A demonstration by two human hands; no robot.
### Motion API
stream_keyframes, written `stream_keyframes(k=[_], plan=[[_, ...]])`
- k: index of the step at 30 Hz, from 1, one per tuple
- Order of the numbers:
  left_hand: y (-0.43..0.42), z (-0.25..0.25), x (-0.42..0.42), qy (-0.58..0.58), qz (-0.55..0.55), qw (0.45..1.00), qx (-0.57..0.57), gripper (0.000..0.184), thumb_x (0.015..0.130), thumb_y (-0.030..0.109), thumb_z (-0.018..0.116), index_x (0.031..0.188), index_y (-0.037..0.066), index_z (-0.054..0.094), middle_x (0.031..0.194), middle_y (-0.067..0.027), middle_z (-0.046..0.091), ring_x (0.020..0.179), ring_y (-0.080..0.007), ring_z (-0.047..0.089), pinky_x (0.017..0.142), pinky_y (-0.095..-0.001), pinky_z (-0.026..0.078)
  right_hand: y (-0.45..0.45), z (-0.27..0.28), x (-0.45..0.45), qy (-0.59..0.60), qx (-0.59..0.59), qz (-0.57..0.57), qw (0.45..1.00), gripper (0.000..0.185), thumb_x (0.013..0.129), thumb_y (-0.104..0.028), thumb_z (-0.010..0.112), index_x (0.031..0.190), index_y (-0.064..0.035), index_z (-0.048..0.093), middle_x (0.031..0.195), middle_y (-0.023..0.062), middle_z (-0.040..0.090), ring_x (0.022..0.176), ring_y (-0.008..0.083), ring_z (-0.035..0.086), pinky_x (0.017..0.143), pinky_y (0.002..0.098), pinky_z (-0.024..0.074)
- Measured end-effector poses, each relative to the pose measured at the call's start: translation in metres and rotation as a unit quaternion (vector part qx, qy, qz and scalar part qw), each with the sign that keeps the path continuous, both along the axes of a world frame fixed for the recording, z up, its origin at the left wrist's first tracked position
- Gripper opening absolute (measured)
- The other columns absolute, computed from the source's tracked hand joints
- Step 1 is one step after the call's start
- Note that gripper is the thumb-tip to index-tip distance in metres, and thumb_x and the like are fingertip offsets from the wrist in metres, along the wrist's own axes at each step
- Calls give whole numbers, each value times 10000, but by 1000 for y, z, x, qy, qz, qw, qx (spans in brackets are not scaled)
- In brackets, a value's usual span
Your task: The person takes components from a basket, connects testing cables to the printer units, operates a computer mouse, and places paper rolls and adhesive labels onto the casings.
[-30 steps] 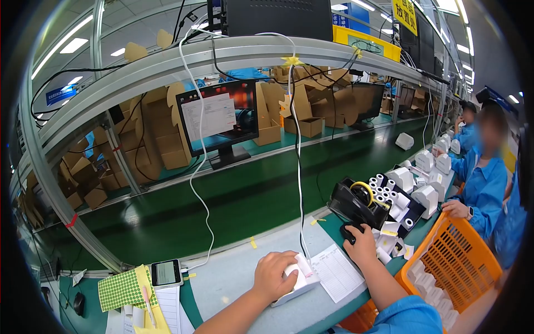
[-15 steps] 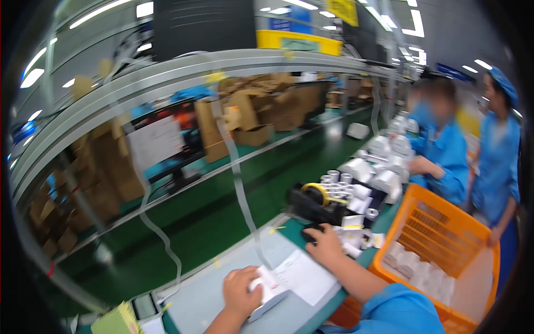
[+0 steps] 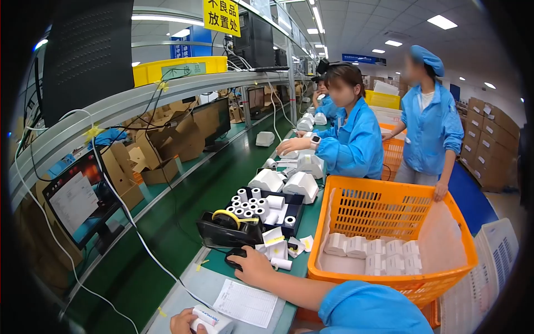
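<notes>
At the bottom of the head view, my left hand (image 3: 182, 323) has its fingers curled round the side of a white boxy device (image 3: 214, 321) with lettering on top. A white cable (image 3: 167, 273) runs down to that device. My right hand (image 3: 257, 268) rests over a black computer mouse (image 3: 235, 256), fingers closed on it. Between the hands lies a printed paper sheet (image 3: 245, 303) on a pale mat. Just beyond the mouse stand a black tape dispenser (image 3: 231, 229) with a yellow roll and several white paper rolls (image 3: 253, 206).
An orange crate (image 3: 389, 281) on the right holds several white boxes (image 3: 372, 253); a standing person's hand (image 3: 440, 191) grips its rim. Another person in blue (image 3: 356, 142) works farther along the bench among white devices (image 3: 303, 183). A monitor (image 3: 80, 200) stands at left behind the green conveyor (image 3: 161, 234).
My view has swung to the right, so the bench, crate and people sit farther left. Both hands stay at the white device and the mouse.
</notes>
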State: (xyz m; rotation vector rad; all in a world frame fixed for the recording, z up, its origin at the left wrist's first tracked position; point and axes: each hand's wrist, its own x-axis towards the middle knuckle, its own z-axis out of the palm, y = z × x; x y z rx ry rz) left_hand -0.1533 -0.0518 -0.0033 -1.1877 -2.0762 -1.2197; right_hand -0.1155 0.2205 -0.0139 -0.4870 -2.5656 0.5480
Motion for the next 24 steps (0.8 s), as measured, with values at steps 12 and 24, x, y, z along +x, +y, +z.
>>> stream_keyframes(k=[12,24], plan=[[-4,6,3,-13,-6,1000,-20,271,804,232,557,954,12,605,1027,-180,633,891,-335,556,810,-410,436,-1,-2,-1,-20,4,6,1000,438,751,-238,644,1186,-272,607,1253,262,472,1055,404,555,871,434,489],[2,45,18,-187,-5,979,-79,675,641,133,759,1220,-10,443,1107,-191,548,1050,-324,538,925,-395,421,2,3,0,-27,2,9,1000,433,759,-241,643,1190,-277,605,1266,262,464,1072,404,549,886,437,480]])
